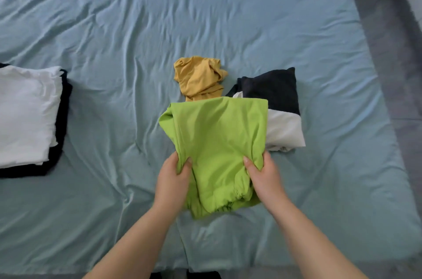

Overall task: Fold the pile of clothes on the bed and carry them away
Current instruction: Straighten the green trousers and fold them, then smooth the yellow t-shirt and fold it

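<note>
A lime green garment (pixel 217 141) is held over the middle of the bed (pixel 159 16), partly folded, its lower edge bunched on the sheet. My left hand (pixel 174 178) grips its left side and my right hand (pixel 265 176) grips its right side. Behind it lies a crumpled mustard yellow garment (pixel 198 77). To the right sits a dark navy garment (pixel 274 89) with a white one (pixel 285 130) under it, both partly hidden by the green cloth. At the left edge a folded stack shows a white garment (pixel 25 114) on top of a black one (pixel 61 119).
The light blue sheet is wrinkled all over. The bed's right edge runs diagonally beside a grey floor (pixel 388 50). The near edge of the bed lies just below my forearms.
</note>
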Motion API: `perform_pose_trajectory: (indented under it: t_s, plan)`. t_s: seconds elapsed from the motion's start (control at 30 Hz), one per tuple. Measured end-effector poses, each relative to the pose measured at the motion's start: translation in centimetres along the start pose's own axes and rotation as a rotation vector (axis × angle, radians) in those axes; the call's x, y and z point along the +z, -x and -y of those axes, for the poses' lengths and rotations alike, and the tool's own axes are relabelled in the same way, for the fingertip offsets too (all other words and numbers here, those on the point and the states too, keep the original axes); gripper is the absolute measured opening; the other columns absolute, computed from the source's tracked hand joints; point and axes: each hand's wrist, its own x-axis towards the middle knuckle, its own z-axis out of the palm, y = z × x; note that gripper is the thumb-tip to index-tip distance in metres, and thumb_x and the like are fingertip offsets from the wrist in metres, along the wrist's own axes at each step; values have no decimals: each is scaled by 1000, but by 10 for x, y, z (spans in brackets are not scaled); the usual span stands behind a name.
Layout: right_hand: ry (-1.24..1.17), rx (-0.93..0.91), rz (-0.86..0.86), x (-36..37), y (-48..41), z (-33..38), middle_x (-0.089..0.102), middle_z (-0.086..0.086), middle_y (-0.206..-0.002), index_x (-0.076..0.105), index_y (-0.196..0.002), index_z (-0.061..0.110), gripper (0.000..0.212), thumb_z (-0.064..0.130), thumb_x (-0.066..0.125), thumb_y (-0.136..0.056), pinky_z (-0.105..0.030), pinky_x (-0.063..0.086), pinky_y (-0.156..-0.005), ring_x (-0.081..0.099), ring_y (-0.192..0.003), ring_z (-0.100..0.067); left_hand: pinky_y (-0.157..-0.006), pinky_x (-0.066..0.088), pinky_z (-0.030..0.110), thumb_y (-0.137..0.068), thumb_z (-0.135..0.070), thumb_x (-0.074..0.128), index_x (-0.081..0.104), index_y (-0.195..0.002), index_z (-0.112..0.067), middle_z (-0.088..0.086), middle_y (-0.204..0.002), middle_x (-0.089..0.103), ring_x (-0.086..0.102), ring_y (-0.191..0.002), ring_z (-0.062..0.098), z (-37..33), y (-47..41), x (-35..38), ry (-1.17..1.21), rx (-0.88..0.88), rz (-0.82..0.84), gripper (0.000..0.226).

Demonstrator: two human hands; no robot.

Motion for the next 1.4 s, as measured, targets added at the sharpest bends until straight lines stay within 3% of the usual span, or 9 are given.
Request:
perform_pose_trajectory:
  t_s: [0.13, 0.3, 0.4, 0.5, 0.6, 0.93, 1.07, 1.2, 1.4]
  plan:
    - [49, -76, -144, -87, -57, 21, 60, 5, -110, 53, -126, 15, 39, 18, 64, -89, -16, 37, -84, 54, -101, -11, -70, 36, 0, -95, -22, 57, 63, -112, -29, -29, -93, 56, 54, -94, 5, -70, -46, 61, 43, 105, 100, 19]
    - [253, -16, -124, -147, -145, 1, 55, -13, -132, 44, -133, 7, 46, 23, 60, -92, -28, 38, -94, 51, -122, -28, -100, 44, 35, -99, -27, 50, 47, -138, -14, 3, -133, 56, 53, -119, 26, -109, -113, 133, -83, -44, 319, 41]
    - [511, 116, -20, -153, -175, -27, 30, -18, -152, 10, -152, 13, 80, 34, 59, -92, -38, 29, -111, 31, -139, -33, -110, 34, 45, -96, -34, 49, 17, -153, -18, 14, -152, 30, 38, -133, 37, -102, -131, 165, -320, -237, 272, 67]
    - [667, 7, 30, -138, -188, -39, 8, -11, -160, 0, -152, 34, 86, 61, 50, -88, -51, 17, -117, 10, -147, -31, -112, 16, 58, -84, -67, 49, -21, -148, -39, 3, -161, -15, -1, -147, 40, -94, -125, 190, -550, 14, 233, 99]
    - [863, -16, 258, -112, -189, -65, -22, 6, -159, -6, -147, 50, 76, 70, 36, -87, -58, -3, -115, -18, -147, -27, -110, 5, 68, -58, -95, 34, -24, -142, -49, -4, -156, -33, -27, -142, 38, -67, -123, 209, -877, 226, 474, 112]
    - [1101, 54, 256, -81, -206, -72, -19, 2, -160, 1, -151, 40, 69, 64, 30, -93, -56, -12, -113, -15, -147, -26, -116, 10, 61, -58, -91, 49, -15, -147, -47, -7, -158, -28, -27, -143, 33, -34, -163, 212, -928, 198, 569, 118]
    - [1193, -417, 46, -58, -162, -50, -1, 3, -162, 27, -149, 28, 55, 22, 40, -96, -51, -18, -113, -7, -149, -17, -115, 3, 57, -50, -98, 36, -27, -140, -53, -8, -155, -34, -25, -145, 24, -7, -132, 153, -777, 232, 349, 119]
    - [1049, -752, 178, 11, -141, -23, 13, 1, -161, 38, -144, 21, 50, 22, 42, -94, -39, -12, -117, 1, -149, -16, -114, 1, 64, -43, -99, 38, -36, -136, -49, 0, -154, -36, -27, -145, 26, 57, -129, 58, -836, -185, 87, 129]
    - [1035, -453, 467, 113, -171, -14, -9, 0, -162, 5, -153, 24, 76, 28, 52, -94, -37, 8, -119, -9, -149, -18, -108, 10, 71, -39, -98, 49, -21, -141, -55, 6, -160, -22, -12, -146, 40, 111, -143, -4, -893, -380, 144, 130]
